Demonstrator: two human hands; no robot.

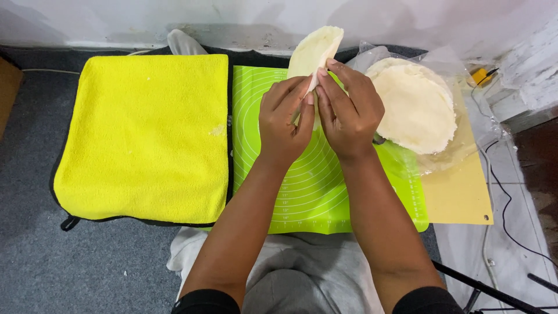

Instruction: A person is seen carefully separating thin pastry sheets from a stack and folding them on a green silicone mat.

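My left hand point(283, 119) and my right hand point(349, 110) are raised together over a green silicone baking mat point(314, 192). Both pinch the lower edge of one thin, pale round dough sheet point(314, 51), which stands up folded above my fingers. To the right a stack of similar round dough sheets point(415, 104) lies on clear plastic wrap point(459, 145). The part of the held sheet behind my fingers is hidden.
A yellow towel point(145, 136) covers a dark pad on the left. A tan board point(459, 195) lies under the plastic at right. A black cable point(505, 203) and a small yellow object point(481, 75) sit on the white floor. Grey carpet point(87, 261) lies in front.
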